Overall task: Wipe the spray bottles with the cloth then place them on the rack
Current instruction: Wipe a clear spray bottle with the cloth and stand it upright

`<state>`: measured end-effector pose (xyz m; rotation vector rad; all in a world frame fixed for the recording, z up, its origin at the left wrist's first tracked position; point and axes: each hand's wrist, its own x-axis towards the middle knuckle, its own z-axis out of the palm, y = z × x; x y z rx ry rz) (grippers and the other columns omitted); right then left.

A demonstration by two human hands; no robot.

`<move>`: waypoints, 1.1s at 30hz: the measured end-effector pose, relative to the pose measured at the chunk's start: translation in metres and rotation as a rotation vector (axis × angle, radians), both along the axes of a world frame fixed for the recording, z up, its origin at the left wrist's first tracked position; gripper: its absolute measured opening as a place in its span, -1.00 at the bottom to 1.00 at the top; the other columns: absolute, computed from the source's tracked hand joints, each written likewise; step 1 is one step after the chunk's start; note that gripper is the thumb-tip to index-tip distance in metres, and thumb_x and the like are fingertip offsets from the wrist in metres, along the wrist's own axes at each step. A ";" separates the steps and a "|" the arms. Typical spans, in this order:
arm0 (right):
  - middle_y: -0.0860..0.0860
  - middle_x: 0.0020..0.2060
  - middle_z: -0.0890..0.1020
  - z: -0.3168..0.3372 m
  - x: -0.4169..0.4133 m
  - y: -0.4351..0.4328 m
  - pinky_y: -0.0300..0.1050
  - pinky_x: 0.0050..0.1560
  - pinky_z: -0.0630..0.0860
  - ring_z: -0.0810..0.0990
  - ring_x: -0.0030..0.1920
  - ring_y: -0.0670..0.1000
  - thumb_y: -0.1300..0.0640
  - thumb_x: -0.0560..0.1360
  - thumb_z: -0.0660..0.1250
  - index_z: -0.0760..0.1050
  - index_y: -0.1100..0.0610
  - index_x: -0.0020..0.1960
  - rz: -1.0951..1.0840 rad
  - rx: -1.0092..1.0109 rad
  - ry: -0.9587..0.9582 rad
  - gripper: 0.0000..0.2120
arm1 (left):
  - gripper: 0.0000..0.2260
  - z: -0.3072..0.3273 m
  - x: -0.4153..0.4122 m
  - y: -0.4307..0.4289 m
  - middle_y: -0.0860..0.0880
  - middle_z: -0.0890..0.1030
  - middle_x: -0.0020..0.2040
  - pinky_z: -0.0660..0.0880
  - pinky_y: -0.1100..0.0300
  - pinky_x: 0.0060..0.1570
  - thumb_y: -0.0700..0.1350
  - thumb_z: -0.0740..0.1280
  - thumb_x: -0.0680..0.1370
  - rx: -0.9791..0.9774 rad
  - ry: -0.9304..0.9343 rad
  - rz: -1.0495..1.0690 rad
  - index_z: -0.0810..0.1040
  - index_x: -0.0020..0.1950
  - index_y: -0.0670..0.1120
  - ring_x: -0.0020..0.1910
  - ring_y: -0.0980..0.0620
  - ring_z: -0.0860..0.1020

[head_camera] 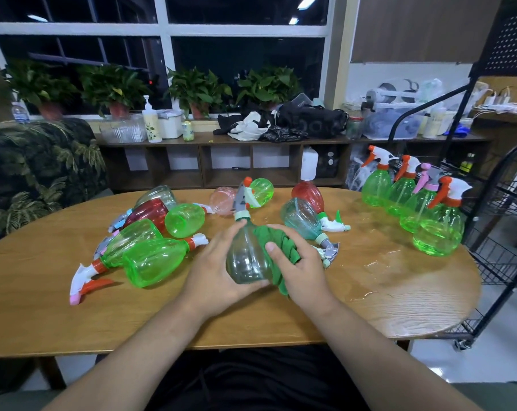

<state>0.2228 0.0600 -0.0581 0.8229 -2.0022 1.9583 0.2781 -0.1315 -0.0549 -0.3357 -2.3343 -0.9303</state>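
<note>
Spray bottle (247, 259) is held over the counter (370, 292) centre, nozzle toward 12 o'clock. My left grip (214, 271) clasps its body to steady it. My right grip (298, 268) presses the bunched cloth (270, 235) against its side for wiping. Upright green bottles (438, 229) line the 2 o'clock edge beside the rack (494, 232). Open room lies at 4 o'clock.

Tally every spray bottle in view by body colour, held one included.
Green transparent plastic spray bottles: 8
Red transparent plastic spray bottles: 2
Pink transparent plastic spray bottle: 1
Clear or pale grey-blue plastic spray bottles: 3
Total: 14
</note>
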 end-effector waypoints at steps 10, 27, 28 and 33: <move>0.18 0.15 0.75 0.012 -0.004 0.003 0.27 0.31 0.61 0.73 0.16 0.22 0.05 0.58 0.45 0.73 0.06 0.18 0.214 -0.389 -0.506 -0.79 | 0.03 0.006 0.012 0.007 0.33 0.45 0.50 0.38 0.30 0.45 0.13 0.74 0.29 0.038 -0.068 -0.196 0.27 0.63 0.13 0.46 0.21 0.49; -0.02 0.35 0.59 0.003 -0.001 0.002 0.23 0.50 0.44 0.54 0.44 0.08 0.09 0.67 0.33 0.55 -0.03 0.44 0.056 0.048 -0.011 -0.65 | 0.02 -0.004 0.000 0.004 0.20 0.42 0.51 0.35 0.13 0.53 0.21 0.70 0.31 0.070 -0.033 0.003 0.24 0.64 0.17 0.52 0.19 0.38; -0.04 0.35 0.57 0.003 -0.001 0.002 0.16 0.51 0.43 0.52 0.45 0.07 0.10 0.67 0.33 0.56 -0.03 0.43 0.037 0.078 0.039 -0.66 | 0.01 -0.005 -0.001 0.003 0.20 0.41 0.51 0.34 0.12 0.54 0.21 0.70 0.31 0.085 -0.025 0.030 0.24 0.64 0.16 0.52 0.19 0.37; -0.03 0.31 0.57 0.000 0.000 0.001 0.06 0.43 0.50 0.56 0.39 0.06 0.15 0.64 0.39 0.57 0.02 0.45 -0.004 0.158 0.177 -0.62 | 0.01 -0.008 -0.008 -0.002 0.14 0.45 0.49 0.41 0.00 0.50 0.26 0.68 0.28 0.204 -0.016 0.148 0.27 0.62 0.16 0.49 0.12 0.42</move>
